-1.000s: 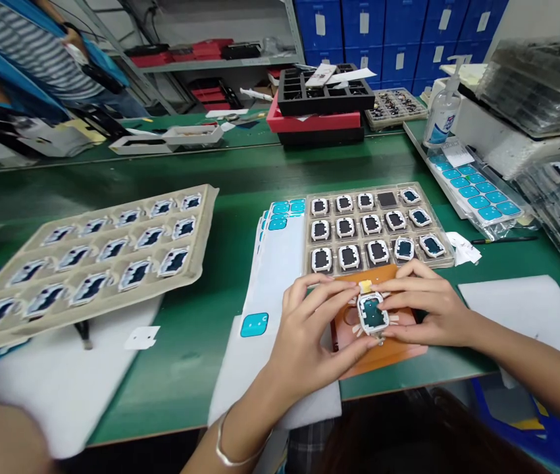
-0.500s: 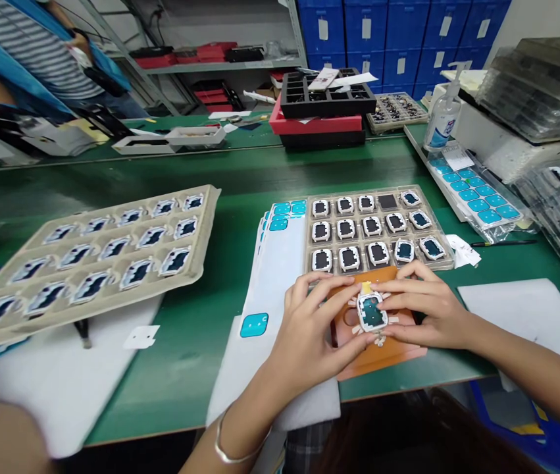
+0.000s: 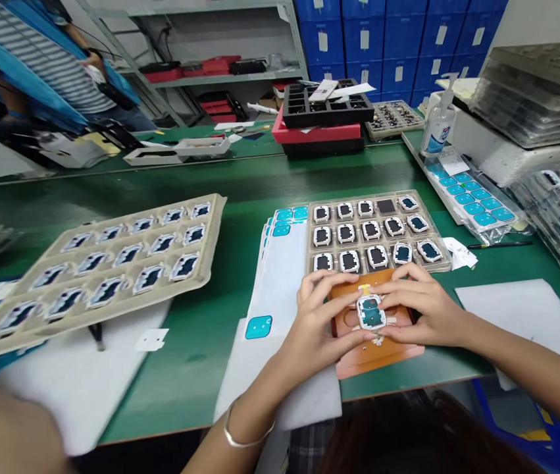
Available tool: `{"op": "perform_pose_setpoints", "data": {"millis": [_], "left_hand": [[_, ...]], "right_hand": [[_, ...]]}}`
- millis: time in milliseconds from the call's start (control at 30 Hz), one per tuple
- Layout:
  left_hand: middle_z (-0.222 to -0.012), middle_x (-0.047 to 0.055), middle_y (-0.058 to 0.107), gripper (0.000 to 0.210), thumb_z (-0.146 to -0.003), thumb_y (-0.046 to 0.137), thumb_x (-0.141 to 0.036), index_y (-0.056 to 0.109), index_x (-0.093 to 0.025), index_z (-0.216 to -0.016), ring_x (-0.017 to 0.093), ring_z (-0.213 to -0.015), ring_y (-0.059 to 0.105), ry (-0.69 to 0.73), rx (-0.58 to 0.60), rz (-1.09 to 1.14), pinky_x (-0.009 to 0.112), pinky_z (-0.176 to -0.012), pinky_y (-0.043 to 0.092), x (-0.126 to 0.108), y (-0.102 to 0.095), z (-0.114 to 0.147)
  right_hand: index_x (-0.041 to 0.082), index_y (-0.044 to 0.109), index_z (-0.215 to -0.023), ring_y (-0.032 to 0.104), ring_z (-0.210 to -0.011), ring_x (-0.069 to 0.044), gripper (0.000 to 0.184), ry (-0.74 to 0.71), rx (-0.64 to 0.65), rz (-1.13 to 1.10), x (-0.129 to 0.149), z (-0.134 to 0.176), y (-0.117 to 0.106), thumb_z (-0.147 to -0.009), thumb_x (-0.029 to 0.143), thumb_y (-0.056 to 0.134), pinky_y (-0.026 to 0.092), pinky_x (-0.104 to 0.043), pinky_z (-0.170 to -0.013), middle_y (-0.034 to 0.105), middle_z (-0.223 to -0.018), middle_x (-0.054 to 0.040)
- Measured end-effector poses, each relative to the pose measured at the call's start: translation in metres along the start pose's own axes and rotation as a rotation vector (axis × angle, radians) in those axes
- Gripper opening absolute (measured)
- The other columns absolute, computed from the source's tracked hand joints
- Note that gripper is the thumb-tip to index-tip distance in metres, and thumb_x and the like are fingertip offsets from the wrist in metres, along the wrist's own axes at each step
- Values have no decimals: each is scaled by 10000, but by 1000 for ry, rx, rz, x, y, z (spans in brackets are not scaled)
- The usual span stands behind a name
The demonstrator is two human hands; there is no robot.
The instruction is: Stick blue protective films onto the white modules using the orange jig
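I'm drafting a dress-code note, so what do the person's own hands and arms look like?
The left hand and right hand are ungloved. A thin silver-coloured bangle is worn at the left wrist; none shows on the right. No sleeve covers either wrist or lower forearm.

Green worktop (image 3: 191, 375) at centre; grey metal shelving (image 3: 230, 79) at eleven o'clock; blue bins (image 3: 403, 29) at one; pale wall (image 3: 531, 23) at two.

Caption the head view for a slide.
Left hand and right hand hold a white-rimmed part over an orange base near a tray.
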State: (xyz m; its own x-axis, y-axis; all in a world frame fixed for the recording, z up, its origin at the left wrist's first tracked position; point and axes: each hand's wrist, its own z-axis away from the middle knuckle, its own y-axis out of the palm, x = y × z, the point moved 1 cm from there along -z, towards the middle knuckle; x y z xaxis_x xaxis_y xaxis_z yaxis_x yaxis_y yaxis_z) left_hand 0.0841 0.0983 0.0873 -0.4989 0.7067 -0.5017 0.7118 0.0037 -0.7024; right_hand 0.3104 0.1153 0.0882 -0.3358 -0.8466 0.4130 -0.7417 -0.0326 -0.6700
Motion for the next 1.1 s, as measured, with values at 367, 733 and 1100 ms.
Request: {"op": "perform_pose_setpoints", "data": {"millis": [367,733,1100], "left_hand": [[-1499,166,320,790,-859,645,-561,311,-316,-1532,381,-1300,272,67,-13,-155,590,-1069,284,-8,11,3],[-1222,98,635,385,-877,642,-265,618,-276,-1261,303,-1097,429,301,-246,-326,496,-923,361,-15,6,1],[-1026,40,678,107,-874,675,-178,668,-279,-840,252,-983,423,351,-364,-337,424,-806,424,-12,5,1]], "right_hand": [[255,472,-1270,640,-1144,-222,625,354,5,-678,-7,13,15,-769,432,801,524,-385,-989,581,-1266,-96],[247,533,-1202,656,-1083,-186,475,439,-17,-900,-9,11,14,-817,395,769,529,-375,-974,642,-1156,-60],[273,605,-1200,558,-1018,-187,505,219,-6,-550,-6,18,16,-780,491,781,539,-372,-892,537,-1038,-46]]}}
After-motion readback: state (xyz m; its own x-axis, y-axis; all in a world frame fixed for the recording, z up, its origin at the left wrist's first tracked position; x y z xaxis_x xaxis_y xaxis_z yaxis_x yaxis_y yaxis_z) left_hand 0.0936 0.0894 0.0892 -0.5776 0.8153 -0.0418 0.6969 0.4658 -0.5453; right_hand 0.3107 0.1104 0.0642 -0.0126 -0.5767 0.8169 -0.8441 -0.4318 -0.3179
